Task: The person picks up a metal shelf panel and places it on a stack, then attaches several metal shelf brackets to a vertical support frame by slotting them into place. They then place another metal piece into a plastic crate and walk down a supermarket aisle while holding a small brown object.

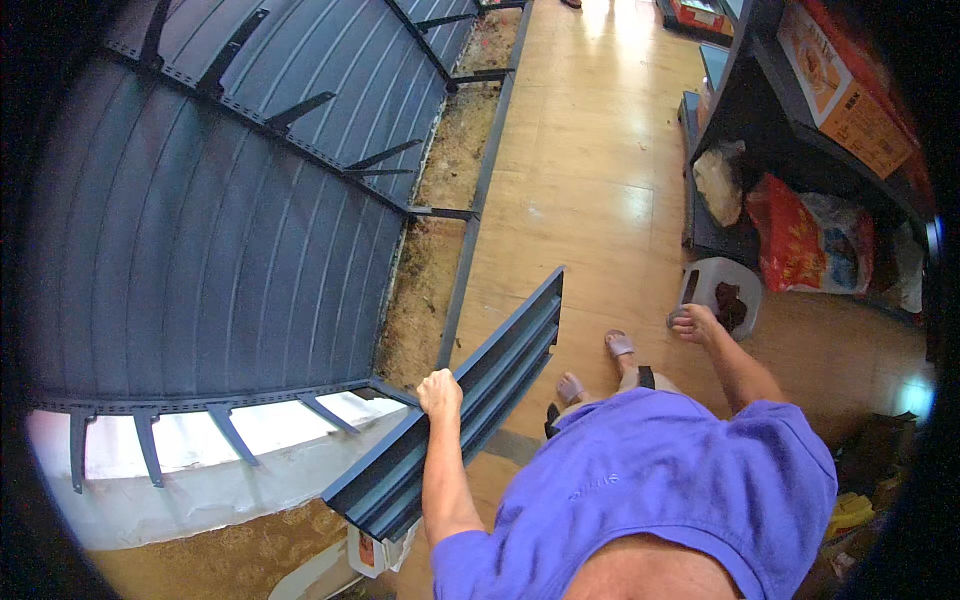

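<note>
My left hand [440, 395] is closed over the upper edge of a long dark grey metal shelf panel [500, 350]. The panel is tilted on its edge, with its ribbed underside facing me. My right hand [693, 322] hangs out to the right with its fingers curled; a small greyish bit shows at the fingertips, too small to name. Just beside that hand, a pale plastic bin [708, 272] with something dark brown in it stands on the floor.
On the left, a dark slatted rack [240, 250] carries several projecting brackets [300, 110]. Its dirty base strip [435, 200] borders the wooden floor [560, 150]. At right, dark shelving [700, 215] holds a red bag [790, 235] and an orange-and-white carton [850, 95].
</note>
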{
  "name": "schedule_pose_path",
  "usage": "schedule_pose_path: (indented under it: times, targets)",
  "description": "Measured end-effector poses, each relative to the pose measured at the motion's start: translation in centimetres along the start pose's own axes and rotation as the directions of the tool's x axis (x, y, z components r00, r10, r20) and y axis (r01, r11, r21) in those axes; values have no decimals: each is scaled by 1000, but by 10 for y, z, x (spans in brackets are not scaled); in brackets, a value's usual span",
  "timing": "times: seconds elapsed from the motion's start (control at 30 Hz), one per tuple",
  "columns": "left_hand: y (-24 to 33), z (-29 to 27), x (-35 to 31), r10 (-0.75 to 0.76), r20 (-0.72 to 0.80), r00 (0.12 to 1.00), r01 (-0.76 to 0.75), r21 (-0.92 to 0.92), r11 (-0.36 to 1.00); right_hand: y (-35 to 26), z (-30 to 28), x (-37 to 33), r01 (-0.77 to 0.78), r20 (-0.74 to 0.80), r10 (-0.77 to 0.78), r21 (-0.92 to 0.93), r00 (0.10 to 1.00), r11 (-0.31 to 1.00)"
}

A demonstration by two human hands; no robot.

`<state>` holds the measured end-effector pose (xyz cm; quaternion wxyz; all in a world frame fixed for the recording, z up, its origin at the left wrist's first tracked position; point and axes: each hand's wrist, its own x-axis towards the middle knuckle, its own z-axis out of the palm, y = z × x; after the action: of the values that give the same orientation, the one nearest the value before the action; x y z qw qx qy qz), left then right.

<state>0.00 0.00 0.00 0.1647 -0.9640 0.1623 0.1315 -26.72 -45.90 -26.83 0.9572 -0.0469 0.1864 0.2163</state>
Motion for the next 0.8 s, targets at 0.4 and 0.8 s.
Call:
schedule_pose_path:
  times: [0.4,0.8]
  targets:
    - [35,-46,-31,-3,-64,998,-2,-84,996,-29,199,96,-45,-649,-383,-541,658,840]
    - [15,-15,-67,-73,-427,901,-100,-368,924,-107,333,102,307,-341,-767,-770,544,560]
